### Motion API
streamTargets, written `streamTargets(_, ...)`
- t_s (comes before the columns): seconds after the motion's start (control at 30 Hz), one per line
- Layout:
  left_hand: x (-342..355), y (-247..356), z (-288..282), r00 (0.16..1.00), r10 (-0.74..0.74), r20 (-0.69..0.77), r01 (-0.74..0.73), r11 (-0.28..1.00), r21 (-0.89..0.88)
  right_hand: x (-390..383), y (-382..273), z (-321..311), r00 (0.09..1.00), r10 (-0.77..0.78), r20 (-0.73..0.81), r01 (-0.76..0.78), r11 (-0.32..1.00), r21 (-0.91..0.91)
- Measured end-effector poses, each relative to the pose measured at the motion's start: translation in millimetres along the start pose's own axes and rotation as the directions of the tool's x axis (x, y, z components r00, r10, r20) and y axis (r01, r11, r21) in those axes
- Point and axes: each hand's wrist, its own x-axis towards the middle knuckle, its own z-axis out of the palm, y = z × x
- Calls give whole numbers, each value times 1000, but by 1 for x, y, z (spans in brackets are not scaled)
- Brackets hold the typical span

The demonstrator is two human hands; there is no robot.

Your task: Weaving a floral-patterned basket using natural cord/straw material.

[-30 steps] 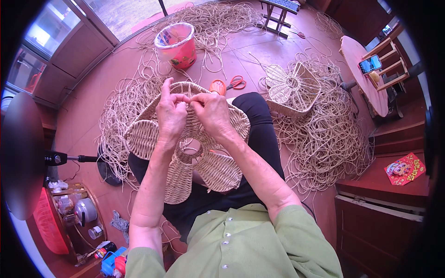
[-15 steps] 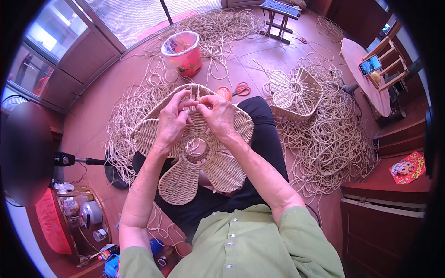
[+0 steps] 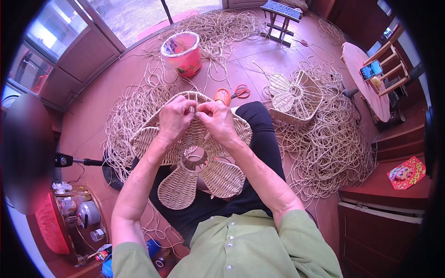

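Observation:
A flower-shaped woven piece of pale straw cord (image 3: 178, 191) rests across my lap, with rounded petals around a ringed opening in the middle. Its far side joins a raised woven rim. At that far side my left hand (image 3: 175, 119) has its fingers curled in a pinch. Close beside it, my right hand (image 3: 219, 123) pinches with thumb and forefinger. Between them a short length of cord (image 3: 196, 98) stands at the rim. The fingertips nearly meet there, and they partly hide the strand they grip.
Orange-handled scissors (image 3: 241, 91) lie past my knee beside an orange object (image 3: 223, 96). A second woven basket (image 3: 296, 99) sits on a heap of loose cord (image 3: 324, 148) at right. Farther off are a red lined bucket (image 3: 187, 62), a small stool (image 3: 281, 21) and a round table (image 3: 359, 78) holding a phone.
My left hand's fingers, raised and spread before, are now curled down into a pinch. Both hands have come slightly nearer to me along the woven piece.

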Motion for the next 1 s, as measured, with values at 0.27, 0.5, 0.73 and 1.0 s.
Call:
streamTargets(0.27, -5, -9, 1, 886, 462, -44, -442, 869, 224, -1, 3, -6, 998, -42, 55, 45, 997, -57)
streamTargets(0.5, -9, -11, 1, 921, 386, -58, -365, 904, 221, -1, -1, -2, 967, -254, 26, 252, 932, -259)
streamTargets(0.73, -18, 1, 2, 987, 83, -137, -91, 994, -56, 9, -1, -3, 997, -42, 70, 48, 994, -95)
streamTargets(1.0, -11, 1, 29, 974, -133, -184, 116, 989, -96, 0, 10, 10, 992, -108, -72, 97, 985, -142)
